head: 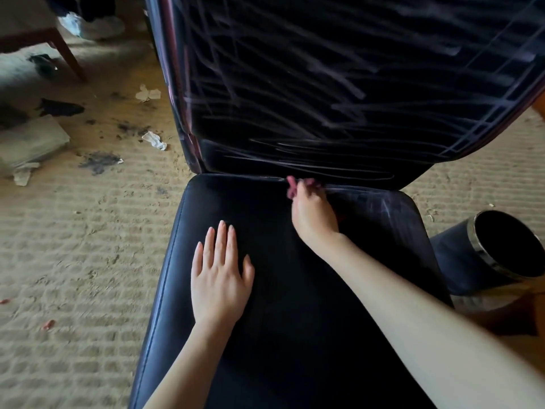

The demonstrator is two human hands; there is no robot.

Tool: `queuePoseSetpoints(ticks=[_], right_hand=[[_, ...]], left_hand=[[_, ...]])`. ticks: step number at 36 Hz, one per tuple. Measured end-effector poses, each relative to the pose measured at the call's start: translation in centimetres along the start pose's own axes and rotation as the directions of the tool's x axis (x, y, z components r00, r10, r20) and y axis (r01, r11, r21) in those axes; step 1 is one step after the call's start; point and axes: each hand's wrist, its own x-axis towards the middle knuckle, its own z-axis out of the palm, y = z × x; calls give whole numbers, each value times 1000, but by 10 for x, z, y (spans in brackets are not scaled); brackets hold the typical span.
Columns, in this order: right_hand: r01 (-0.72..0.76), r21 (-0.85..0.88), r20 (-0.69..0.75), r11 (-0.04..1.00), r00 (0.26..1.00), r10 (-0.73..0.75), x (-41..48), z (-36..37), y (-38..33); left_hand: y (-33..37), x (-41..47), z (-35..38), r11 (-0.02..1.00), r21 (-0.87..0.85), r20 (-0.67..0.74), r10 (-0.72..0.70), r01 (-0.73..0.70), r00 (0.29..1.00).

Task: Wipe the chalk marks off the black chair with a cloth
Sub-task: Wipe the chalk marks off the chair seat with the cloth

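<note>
A black leather chair (265, 335) fills the middle of the head view. White chalk marks (324, 84) cross its upright backrest, and fainter smears (383, 208) lie on the seat's far right corner. My right hand (312, 214) grips a small pink cloth (293, 185) at the crease where seat meets backrest. My left hand (219, 278) rests flat on the seat's left half, fingers straight and spread. Most of the cloth is hidden under my right hand.
A dark round bin (501, 249) lies on its side right of the chair. Crumpled paper scraps (154, 140), dark dirt patches (100, 160) and a dark rag (62, 107) litter the beige carpet on the left. A wooden furniture leg (67, 54) stands at far left.
</note>
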Motion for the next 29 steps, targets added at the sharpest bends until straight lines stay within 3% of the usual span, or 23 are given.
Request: queuePoseSetpoints(ticks=[4,7,10,14,19,23,26,29], right_hand=[[236,177,132,955,956,-261,18,-4,-74],[453,82,239,888,856,-458,31,3,-122],[484,-76,376,872,824,-424,42,19,-130],[489,-166,411,856,824,-391,44,31,-112],[510,-298,263,807,857,-444,41,30,-93],[372,-377,195,848,927,-320,32,25,-61],[268,-280,-80,922,950,-300,31,11,-50],[227,-77,-366,971,900,-239,35,6,-66]], left_hand=[[0,0,1,1000,6,3,-3,3,1000],[-2,1,1,1000,4,10,-2,2,1000],[-3,1,2,1000,-3,14,6,-6,1000],[-1,1,1,1000,-10,-2,-7,7,1000],[-2,0,1,1000,4,2,-1,1,1000],[-1,0,1,1000,6,1,-1,1,1000],[-1,0,1,1000,8,5,-2,2,1000],[-1,0,1,1000,10,11,-6,6,1000]])
